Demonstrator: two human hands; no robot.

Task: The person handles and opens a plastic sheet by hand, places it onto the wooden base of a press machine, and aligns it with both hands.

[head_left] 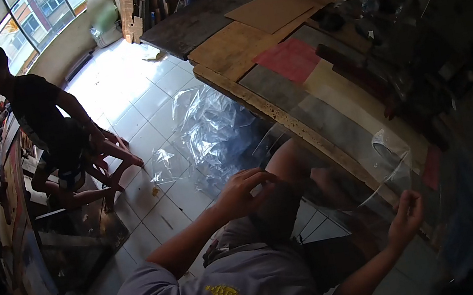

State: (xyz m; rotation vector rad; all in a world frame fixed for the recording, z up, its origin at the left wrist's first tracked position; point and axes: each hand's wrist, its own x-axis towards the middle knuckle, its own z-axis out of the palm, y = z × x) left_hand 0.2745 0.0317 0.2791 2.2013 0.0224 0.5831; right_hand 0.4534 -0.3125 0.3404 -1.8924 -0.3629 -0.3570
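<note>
Clock: 12 lies straight ahead of the seated worker, whose lap is the centre.
Left hand: At 12, the left hand [244,193] is raised over the thigh, fingers half curled, the grip narrow; whether anything thin sits in it, I cannot tell.
Right hand: At 2, the right hand [406,219] has its fingertips pinched together, apparently on the clear sheet's near edge, a light hold that would suit flimsy material.
Clear sheet: Spanning 1 to 2, the clear sheet [349,169] hangs partly over the bench edge and the worker's legs, presumably so that bench and lap share its spread.
Bench: From 12 to 2, the worn wooden bench [281,118] bears a red sheet [289,60] and brown cardboard [273,11], laid flat, perhaps to stay within reach.
Plastic heap: Toward 12, a crumpled plastic heap [215,132] rests on the tiled floor, beside the bench, likely to spare the worktop.
Co-worker: At 10, another person [49,110] in a dark shirt and cap is well apart, near the window side.
</note>
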